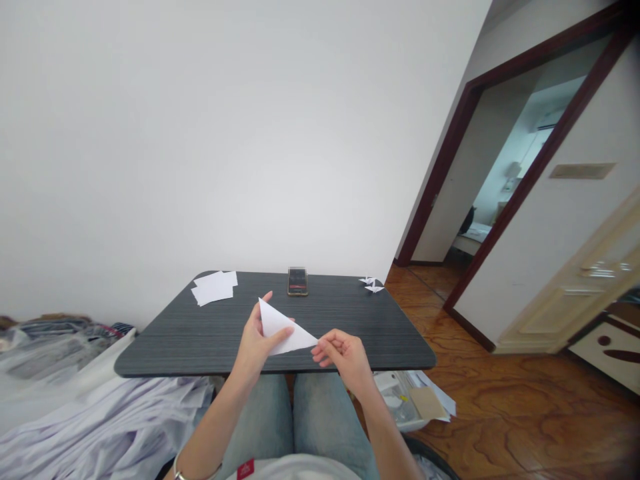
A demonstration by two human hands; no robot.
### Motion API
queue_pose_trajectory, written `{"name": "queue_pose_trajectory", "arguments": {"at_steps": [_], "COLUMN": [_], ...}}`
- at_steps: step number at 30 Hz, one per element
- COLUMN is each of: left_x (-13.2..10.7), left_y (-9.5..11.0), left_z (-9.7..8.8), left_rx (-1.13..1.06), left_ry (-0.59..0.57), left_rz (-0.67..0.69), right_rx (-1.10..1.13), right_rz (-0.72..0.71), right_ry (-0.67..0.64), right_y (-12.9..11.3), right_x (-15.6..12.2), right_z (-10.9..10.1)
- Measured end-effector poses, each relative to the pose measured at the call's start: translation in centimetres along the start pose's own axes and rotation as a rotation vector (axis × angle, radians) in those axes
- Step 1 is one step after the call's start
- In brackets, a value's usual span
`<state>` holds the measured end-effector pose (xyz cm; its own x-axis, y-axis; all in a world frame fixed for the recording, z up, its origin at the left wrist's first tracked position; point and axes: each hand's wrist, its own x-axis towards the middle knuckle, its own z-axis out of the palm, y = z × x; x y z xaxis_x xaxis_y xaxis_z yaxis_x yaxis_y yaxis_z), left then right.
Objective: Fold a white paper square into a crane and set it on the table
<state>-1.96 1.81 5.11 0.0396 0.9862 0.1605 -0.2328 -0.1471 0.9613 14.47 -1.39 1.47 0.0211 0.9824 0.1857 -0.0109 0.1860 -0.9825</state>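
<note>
A white sheet of paper folded into a triangle (281, 328) is held above the near part of the dark table. My left hand (260, 339) grips its left side, thumb across the front and fingers behind. The thumb and fingertips of my right hand (341, 351) pinch the pointed right corner. At the table's back left lies a small pile of white paper sheets (215, 289). Two small folded paper cranes (373, 289) sit at the back right corner.
A phone (297, 282) leans upright at the back of the dark table (170, 340), near the white wall. Below right stands a plastic bin (400, 400) with papers and cardboard. White cloth (110, 420) is heaped at the lower left. An open doorway is at right.
</note>
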Motion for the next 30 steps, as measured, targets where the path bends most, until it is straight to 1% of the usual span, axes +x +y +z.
{"name": "queue_pose_trajectory", "arguments": {"at_steps": [2,6,8,11,15,17,19,22,26,30], "left_x": [0.0,0.0,0.0,0.0,0.2,0.4,0.6,0.9,0.9,1.0], "left_y": [0.0,0.0,0.1,0.0,-0.5,-0.8,-1.0,-1.2,-1.2,-1.1], "left_z": [0.0,0.0,0.0,0.0,-0.1,-0.3,-0.5,-0.8,-0.9,-0.8], "left_rx": [0.004,-0.005,-0.007,-0.001,0.008,-0.011,-0.051,-0.096,-0.101,-0.107], "left_ry": [0.001,-0.004,-0.007,-0.030,-0.093,-0.076,-0.028,0.023,0.014,0.038], "left_rz": [-0.002,-0.004,-0.006,-0.014,-0.034,-0.030,-0.013,-0.011,-0.038,0.012], "right_rx": [-0.021,-0.087,-0.108,-0.095,-0.085,-0.100,-0.114,-0.136,-0.159,-0.209], "right_rz": [-0.007,0.001,-0.006,-0.014,0.002,0.002,0.005,-0.005,-0.032,-0.061], "right_ry": [-0.009,-0.076,-0.078,-0.035,-0.040,-0.026,-0.019,-0.053,-0.140,-0.178], "right_y": [0.3,0.7,0.6,0.4,0.3,0.4,0.6,0.8,1.1,1.1], "right_x": [0.1,0.1,0.0,0.1,0.4,0.4,0.4,0.2,0.0,-0.2], "right_z": [-0.1,-0.5,-0.5,0.1,1.1,1.3,1.3,1.2,1.0,0.9]}}
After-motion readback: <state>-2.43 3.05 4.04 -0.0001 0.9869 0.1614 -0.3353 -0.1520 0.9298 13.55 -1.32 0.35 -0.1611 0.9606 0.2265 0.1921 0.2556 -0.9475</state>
